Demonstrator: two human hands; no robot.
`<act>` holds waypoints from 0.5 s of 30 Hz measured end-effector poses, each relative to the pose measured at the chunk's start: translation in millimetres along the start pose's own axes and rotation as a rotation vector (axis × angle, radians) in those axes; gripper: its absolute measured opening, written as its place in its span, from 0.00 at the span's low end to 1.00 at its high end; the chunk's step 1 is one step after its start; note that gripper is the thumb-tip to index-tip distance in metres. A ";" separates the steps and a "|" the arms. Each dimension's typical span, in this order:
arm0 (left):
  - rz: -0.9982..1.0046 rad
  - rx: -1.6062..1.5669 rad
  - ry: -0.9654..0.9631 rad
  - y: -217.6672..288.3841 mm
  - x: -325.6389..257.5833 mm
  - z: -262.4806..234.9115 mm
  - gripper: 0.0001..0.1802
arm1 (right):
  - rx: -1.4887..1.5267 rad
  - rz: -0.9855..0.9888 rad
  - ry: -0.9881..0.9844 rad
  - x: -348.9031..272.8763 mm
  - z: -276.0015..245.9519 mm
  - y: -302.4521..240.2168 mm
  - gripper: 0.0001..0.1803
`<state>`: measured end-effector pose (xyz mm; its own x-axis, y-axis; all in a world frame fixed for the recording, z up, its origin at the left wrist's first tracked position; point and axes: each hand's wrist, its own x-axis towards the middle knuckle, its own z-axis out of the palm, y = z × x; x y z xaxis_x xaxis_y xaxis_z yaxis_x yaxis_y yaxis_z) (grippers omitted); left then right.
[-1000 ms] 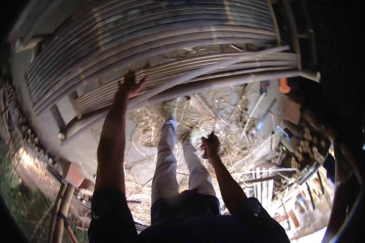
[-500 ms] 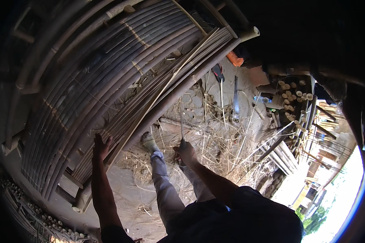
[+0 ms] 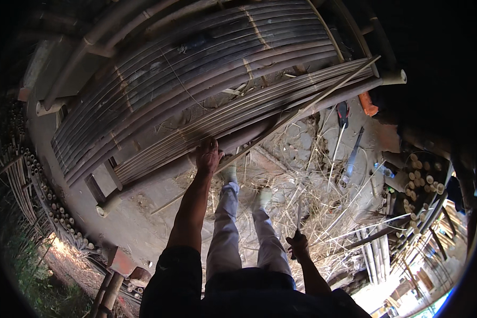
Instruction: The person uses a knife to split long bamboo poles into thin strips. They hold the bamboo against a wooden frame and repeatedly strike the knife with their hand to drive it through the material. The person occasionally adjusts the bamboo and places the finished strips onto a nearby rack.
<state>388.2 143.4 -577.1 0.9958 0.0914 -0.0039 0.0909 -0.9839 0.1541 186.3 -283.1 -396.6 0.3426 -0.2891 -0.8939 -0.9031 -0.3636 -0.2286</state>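
Note:
My left hand [image 3: 209, 155] rests with bent fingers at the front rail [image 3: 323, 104] of a bamboo bench, beside its thin slats [image 3: 249, 115]. A long, split bamboo strip [image 3: 297, 113] slants across the rail and passes by this hand and under the wrist. What the fingers hold, if anything, is hidden. Low on the right, my right hand [image 3: 299, 246] is closed round the dark handle of a long, narrow-bladed knife [image 3: 300, 213]. Its blade points away from me over the straw-like shavings, apart from the bench.
Bamboo shavings [image 3: 286, 196] litter the ground around my feet. A saw [image 3: 352, 159], a red-and-black tool [image 3: 343, 114] and an orange object [image 3: 368, 103] lie beyond. Bundled bamboo poles [image 3: 421, 180] stand at right; more poles [image 3: 53, 196] line the left.
My view has turned across the bench. The left hand has moved along the rail to the right, its fingers now bent. The strip's near end juts off the rail. The knife has moved right.

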 end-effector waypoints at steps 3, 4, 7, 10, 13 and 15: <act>-0.096 -0.337 -0.402 21.4 -4.0 19.8 0.26 | -0.052 0.099 0.044 -8.4 -15.0 31.0 0.16; -0.100 -0.413 -0.384 34.2 -11.6 25.4 0.26 | -0.062 0.145 0.054 -9.8 -19.3 38.7 0.16; -0.084 -0.515 -0.265 61.1 -45.1 65.9 0.35 | -0.092 0.215 0.019 -16.6 -26.6 64.4 0.17; -0.067 -0.404 -0.413 94.5 -62.3 105.7 0.48 | -0.084 0.252 0.078 -15.1 -20.7 118.2 0.25; -0.131 -0.385 -0.742 111.5 -63.1 156.3 0.62 | -0.022 0.210 0.180 -20.1 -0.1 142.4 0.30; -0.140 -0.376 -0.941 116.6 -65.1 185.5 0.67 | -0.158 0.130 0.225 -10.8 15.9 209.0 0.33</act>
<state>335.9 -5.8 -742.2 0.5953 -0.1153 -0.7952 0.3594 -0.8469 0.3919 -10.2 -341.8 -440.8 0.2915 -0.5246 -0.7999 -0.8977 -0.4388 -0.0393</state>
